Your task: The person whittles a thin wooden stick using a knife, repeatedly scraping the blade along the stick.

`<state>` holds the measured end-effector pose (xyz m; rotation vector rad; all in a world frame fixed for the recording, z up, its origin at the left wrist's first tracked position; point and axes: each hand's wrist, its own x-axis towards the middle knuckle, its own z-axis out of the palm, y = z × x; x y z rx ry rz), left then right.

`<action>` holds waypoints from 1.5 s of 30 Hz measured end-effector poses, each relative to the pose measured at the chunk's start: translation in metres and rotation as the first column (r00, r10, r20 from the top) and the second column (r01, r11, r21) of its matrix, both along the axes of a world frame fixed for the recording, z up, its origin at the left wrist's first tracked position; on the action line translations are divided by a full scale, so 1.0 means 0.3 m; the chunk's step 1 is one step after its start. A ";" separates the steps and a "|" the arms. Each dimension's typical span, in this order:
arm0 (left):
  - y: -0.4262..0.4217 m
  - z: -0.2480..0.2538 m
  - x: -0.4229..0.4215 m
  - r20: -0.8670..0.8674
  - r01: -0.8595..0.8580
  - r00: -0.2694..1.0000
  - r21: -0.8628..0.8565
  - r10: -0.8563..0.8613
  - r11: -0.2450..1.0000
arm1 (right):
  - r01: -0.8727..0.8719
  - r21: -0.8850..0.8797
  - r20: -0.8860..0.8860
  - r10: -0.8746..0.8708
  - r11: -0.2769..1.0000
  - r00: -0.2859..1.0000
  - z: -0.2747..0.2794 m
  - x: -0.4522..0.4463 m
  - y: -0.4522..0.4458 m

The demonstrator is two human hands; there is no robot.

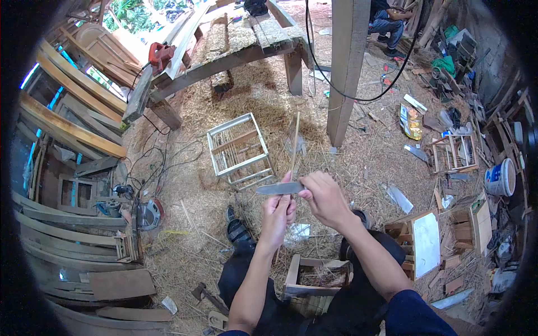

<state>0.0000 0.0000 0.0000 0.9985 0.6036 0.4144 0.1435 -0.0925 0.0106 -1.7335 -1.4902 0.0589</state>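
Observation:
My left hand (278, 210) is closed round a thin pale wooden stick (295, 140) that points up and away from me. In my right hand (324, 196) is the handle of a knife (278, 189); its broad grey blade lies across the stick, just above the left fingers, with its tip to the left. Whether the blade's edge touches the stick cannot be made out. Beyond my hands, a small white-edged wooden frame with thin bars (238, 147) rests on the shavings. Between my legs stands a wooden box-like frame (290, 277).
A workbench (210, 75) with a red power tool (161, 56) stands ahead, beside a wooden post (348, 67). Cables and a circular saw (149, 214) lie left, a hatchet (207, 294) near my left leg. Right are a white bucket (500, 177) and a barred cage (453, 154). Another person sits top right.

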 end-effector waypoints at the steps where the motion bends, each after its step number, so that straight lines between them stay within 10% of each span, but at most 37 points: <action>1: -0.009 -0.008 0.004 0.022 -0.007 1.000 -0.034 0.008 0.999 | -0.014 0.004 0.005 0.014 1.000 1.000 -0.005 -0.006 0.008; 29: -0.064 0.132 -0.125 0.077 0.111 0.992 -0.151 -0.100 0.982 | 0.055 0.068 0.289 -0.072 0.996 0.955 0.044 -0.024 -0.058; 32: -0.082 0.156 -0.178 0.107 0.172 0.982 -0.144 -0.158 0.974 | 0.299 0.108 0.091 -0.309 0.948 0.947 0.024 0.031 -0.082; 35: -0.110 0.105 -0.195 0.050 0.134 0.990 -0.128 -0.129 0.983 | 0.413 0.120 0.281 -0.430 0.903 0.858 0.054 0.133 -0.126; 45: -0.126 0.053 -0.210 0.020 0.112 0.994 -0.143 -0.110 0.983 | -0.008 0.027 0.144 0.004 1.000 0.990 0.048 -0.114 -0.122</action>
